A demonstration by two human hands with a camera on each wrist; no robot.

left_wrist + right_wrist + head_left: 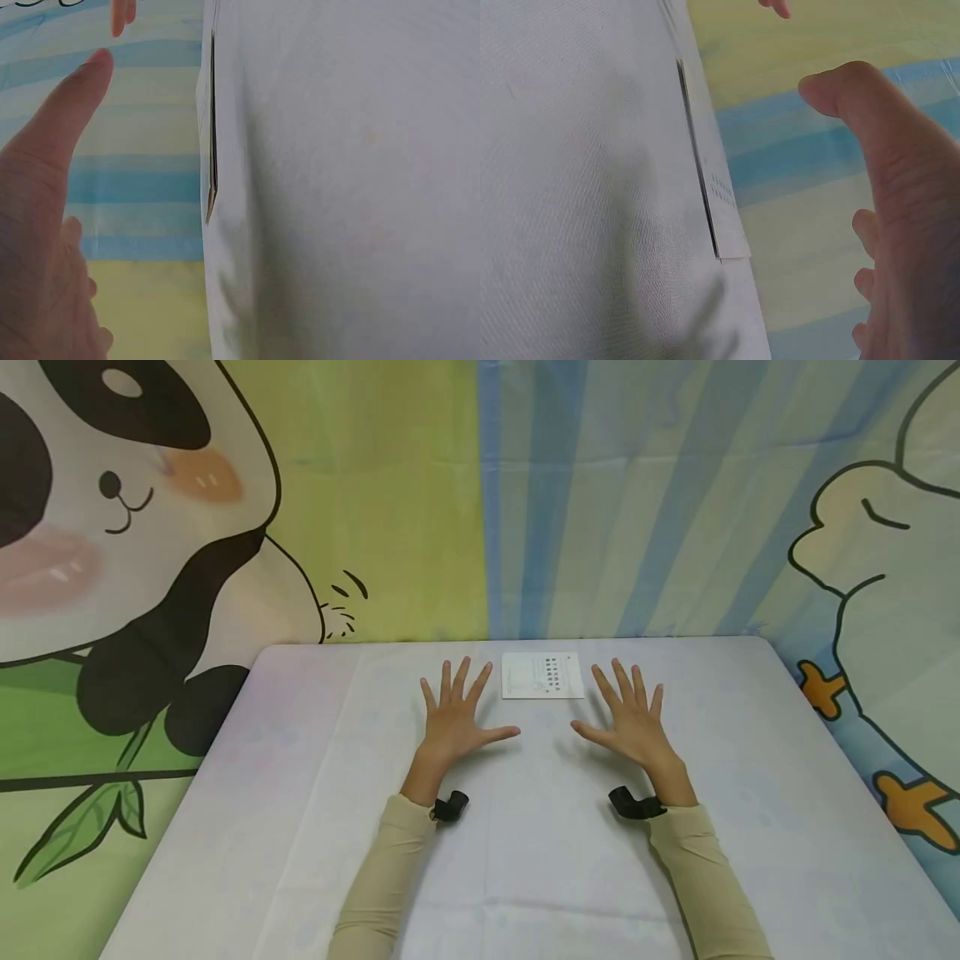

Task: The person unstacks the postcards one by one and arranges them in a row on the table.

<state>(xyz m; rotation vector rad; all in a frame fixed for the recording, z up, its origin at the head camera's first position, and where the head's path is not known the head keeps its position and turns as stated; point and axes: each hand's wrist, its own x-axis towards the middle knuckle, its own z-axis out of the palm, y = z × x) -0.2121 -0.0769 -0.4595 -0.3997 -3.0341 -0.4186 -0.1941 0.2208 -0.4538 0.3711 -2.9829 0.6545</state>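
Both hands are held over the white table with fingers spread and nothing in them. The left hand (455,720) is left of a flat white card or booklet (542,676) printed with small dark marks, and the right hand (630,718) is to its right. Each thumb points inward toward the other hand. In the left wrist view the booklet (213,127) appears edge-on beyond the left thumb (71,112). From the right wrist its printed face (718,187) shows at a slant, near the table's far edge.
A white cloth covers the table (525,877). Behind it hangs a backdrop with a panda (150,510), blue stripes (555,527) and a white cartoon figure (900,610). Black wrist cameras (450,807) sit on the wrists, below which beige sleeves (382,881) begin.
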